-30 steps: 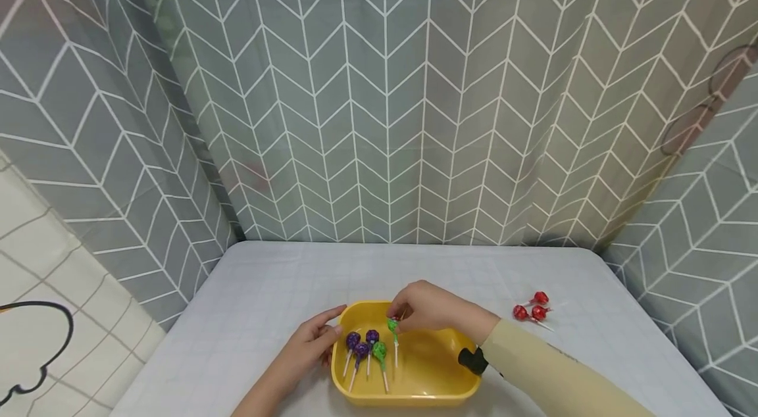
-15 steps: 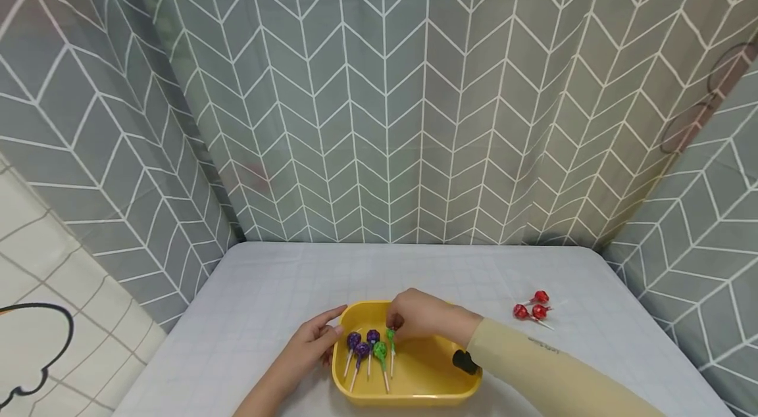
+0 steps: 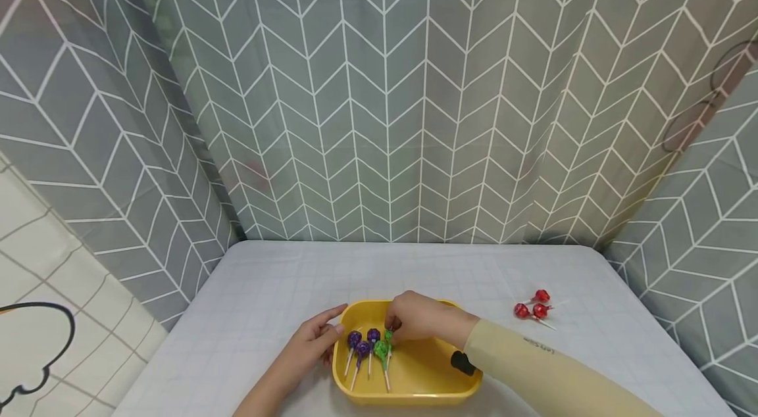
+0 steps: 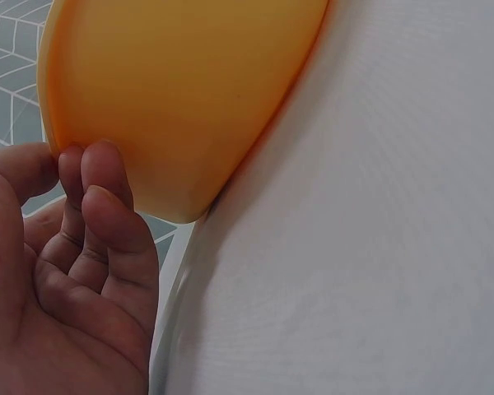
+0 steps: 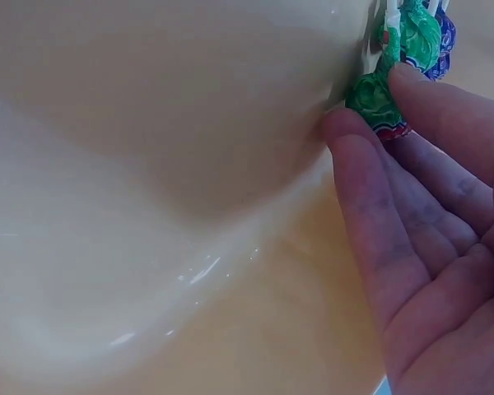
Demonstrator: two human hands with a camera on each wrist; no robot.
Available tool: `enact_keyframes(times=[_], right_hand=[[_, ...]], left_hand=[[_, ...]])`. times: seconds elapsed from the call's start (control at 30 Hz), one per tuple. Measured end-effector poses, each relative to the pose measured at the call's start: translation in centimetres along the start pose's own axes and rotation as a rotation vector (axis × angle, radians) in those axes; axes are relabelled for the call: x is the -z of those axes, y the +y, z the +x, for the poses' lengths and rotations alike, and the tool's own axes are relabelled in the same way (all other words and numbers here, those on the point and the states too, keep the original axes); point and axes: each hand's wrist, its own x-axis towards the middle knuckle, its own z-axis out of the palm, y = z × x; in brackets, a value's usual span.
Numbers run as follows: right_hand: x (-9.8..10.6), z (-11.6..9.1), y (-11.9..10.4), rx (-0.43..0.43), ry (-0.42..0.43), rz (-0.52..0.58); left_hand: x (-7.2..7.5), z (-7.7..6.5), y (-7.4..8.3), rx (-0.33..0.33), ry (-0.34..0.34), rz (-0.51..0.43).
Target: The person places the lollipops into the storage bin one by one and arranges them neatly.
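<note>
A yellow plastic tub (image 3: 408,398) sits near the front edge of the table. At its left end my left hand (image 3: 304,343) grips the rim; in the left wrist view the thumb and fingers (image 4: 107,169) meet the tub's edge. My right hand (image 3: 425,319) reaches inside and pinches a green-wrapped lollipop (image 5: 375,103) by its head, between thumb and fingertips. Close beside it lies another green lollipop (image 3: 381,349). Left of these, several purple lollipops (image 3: 362,348) lie on the tub floor, sticks pointing toward the front. The right hand partly hides the held lollipop in the head view.
Several red lollipops (image 3: 522,311) lie in a small cluster on the white-covered table (image 3: 284,272), right of the tub. A black piece (image 3: 462,362) on the right wrist overlaps the tub's right end. Grey patterned curtains (image 3: 379,108) stand behind and at the sides.
My right hand has moved down and slightly left inside the tub, bringing its green lollipop up close to the other green one. The left hand stays at the rim.
</note>
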Motion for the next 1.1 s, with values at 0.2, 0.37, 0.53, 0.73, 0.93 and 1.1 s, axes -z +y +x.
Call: enact_keyframes(times=[0.2, 0.37, 0.53, 0.73, 0.93, 1.1], right_hand=[[0.0, -0.1, 0.0, 0.0, -0.003, -0.01], [0.1, -0.3, 0.0, 0.004, -0.003, -0.002], [0.0, -0.3, 0.1, -0.003, -0.002, 0.007], [0.4, -0.5, 0.0, -0.006, 0.011, 0.019], [1.8, -1.4, 0.3, -0.002, 0.05, 0.088], [3.2, -2.6, 1.0, 0.012, 0.112, 0.156]], left_hand=[[0.0, -0.1, 0.0, -0.009, 0.0, 0.002], [-0.1, -0.1, 0.2, -0.016, 0.0, 0.002], [-0.1, -0.1, 0.2, -0.011, 0.003, 0.002], [0.0, -0.2, 0.1, -0.005, 0.001, 0.0], [0.0, -0.2, 0.1, -0.009, -0.003, -0.007], [0.0, -0.2, 0.2, -0.013, -0.007, -0.013]])
